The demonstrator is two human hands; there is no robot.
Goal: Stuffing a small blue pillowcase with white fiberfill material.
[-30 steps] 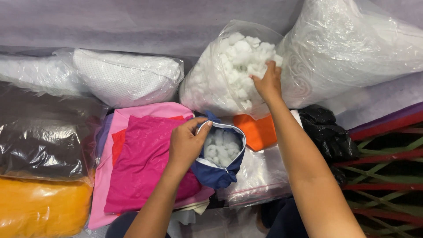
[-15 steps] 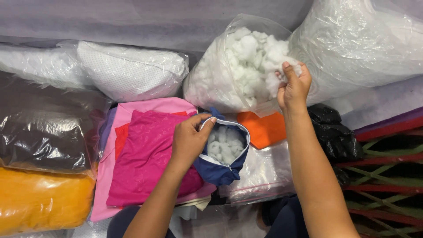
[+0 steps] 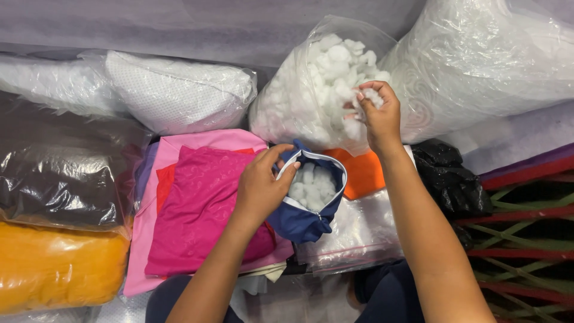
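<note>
My left hand (image 3: 261,186) grips the zipped rim of a small navy blue pillow cover (image 3: 305,220) and holds it open; white fibre balls show inside it. My right hand (image 3: 378,113) is closed around a clump of white stuffing (image 3: 372,96), just at the mouth of a clear plastic bag of white fibre balls (image 3: 311,90). The hand is above and to the right of the blue cover, apart from it.
Magenta and pink fabric pieces (image 3: 197,203) lie left of the cover, an orange piece (image 3: 362,173) behind it. Bagged white pillows (image 3: 179,90) and a large bagged white roll (image 3: 478,66) sit at the back. A black bag (image 3: 448,179), dark and orange bagged bundles (image 3: 54,263) flank.
My right hand has pulled back out of the stuffing bag with a clump, moving down and toward me. My left hand keeps the blue cover open in the same place.
</note>
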